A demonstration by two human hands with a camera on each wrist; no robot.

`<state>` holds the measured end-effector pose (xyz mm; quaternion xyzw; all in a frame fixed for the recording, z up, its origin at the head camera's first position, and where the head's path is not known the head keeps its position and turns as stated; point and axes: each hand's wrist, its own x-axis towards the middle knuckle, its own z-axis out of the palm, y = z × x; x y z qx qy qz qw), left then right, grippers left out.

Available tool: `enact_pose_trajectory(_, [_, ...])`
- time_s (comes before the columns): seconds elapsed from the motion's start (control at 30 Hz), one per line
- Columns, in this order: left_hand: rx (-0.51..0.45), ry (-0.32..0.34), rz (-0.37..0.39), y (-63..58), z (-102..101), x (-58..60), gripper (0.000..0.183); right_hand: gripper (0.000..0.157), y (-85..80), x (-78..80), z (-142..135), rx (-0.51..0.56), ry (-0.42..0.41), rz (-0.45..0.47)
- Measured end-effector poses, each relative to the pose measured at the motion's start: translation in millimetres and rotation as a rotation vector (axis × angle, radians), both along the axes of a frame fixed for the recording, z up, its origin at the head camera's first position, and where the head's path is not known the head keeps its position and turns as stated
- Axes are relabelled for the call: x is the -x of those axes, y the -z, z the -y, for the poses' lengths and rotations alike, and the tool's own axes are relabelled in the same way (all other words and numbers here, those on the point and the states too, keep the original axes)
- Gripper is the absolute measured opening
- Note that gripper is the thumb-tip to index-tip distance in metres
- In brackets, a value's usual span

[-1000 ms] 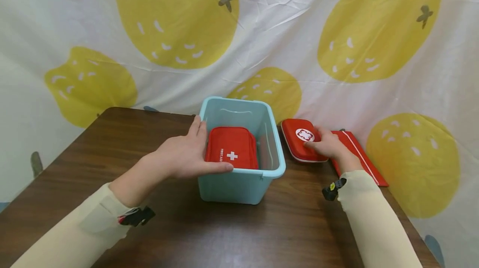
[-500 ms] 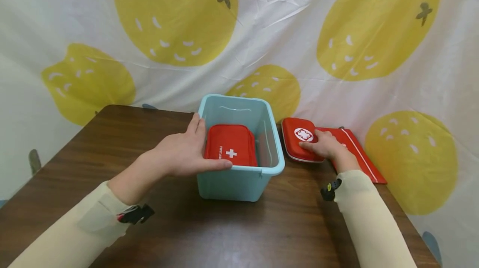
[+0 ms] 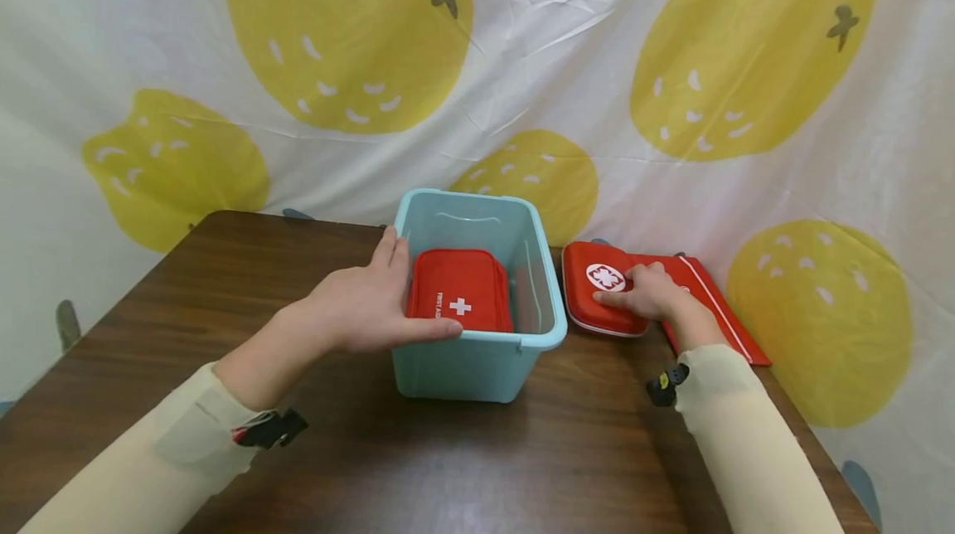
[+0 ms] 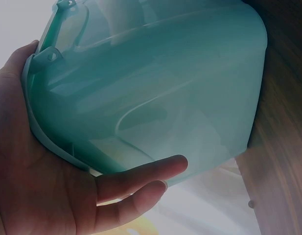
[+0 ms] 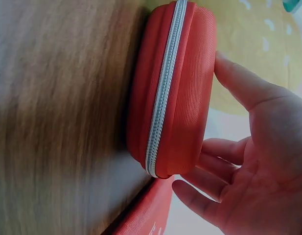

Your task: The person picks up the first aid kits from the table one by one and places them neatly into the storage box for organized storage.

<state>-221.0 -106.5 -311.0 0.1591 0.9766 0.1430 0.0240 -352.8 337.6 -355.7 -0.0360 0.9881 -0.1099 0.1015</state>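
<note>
My left hand point(image 3: 363, 306) rests against a light blue plastic bin point(image 3: 466, 368), its thumb along the front rim and its fingers extended along the left side. The left wrist view shows two straight fingers point(image 4: 146, 176) beside the bin's outer wall. Inside the bin lies a red first aid bag point(image 3: 455, 285) with a white cross. On the right, my right hand point(image 3: 652, 293) touches a red zippered hard case point(image 3: 589, 298) with a round white emblem. In the right wrist view, thumb and fingertips meet the case's top, with the palm off it.
A flat red pouch point(image 3: 719, 310) with a white stripe lies right of the case, partly behind the hand. A brown wooden table point(image 3: 477, 468) carries everything. Behind it hangs a white cloth point(image 3: 552, 20) printed with yellow lemons.
The red case has shifted slightly left, then a little nearer, together with my right hand. More of the red pouch shows. My left hand stays at the bin.
</note>
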Motion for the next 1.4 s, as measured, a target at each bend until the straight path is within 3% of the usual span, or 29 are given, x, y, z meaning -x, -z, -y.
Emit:
enact_pose_trajectory(0.43, [0.003,-0.003,0.011,-2.0,-1,-0.5,0.142,0.088,0.2,-16.3,6,-0.004,-0.037,-0.045])
enact_pose_trajectory(0.9, [0.004,0.002,-0.002,-0.1,0,-0.9,0.141,0.084,-3.4,-29.9,12,-0.015,-0.047,-0.025])
enact_pose_trajectory(1.4, [0.015,0.004,-0.006,0.1,0,-1.5,0.14,0.09,-6.8,-51.8,21,-0.042,-0.05,0.009])
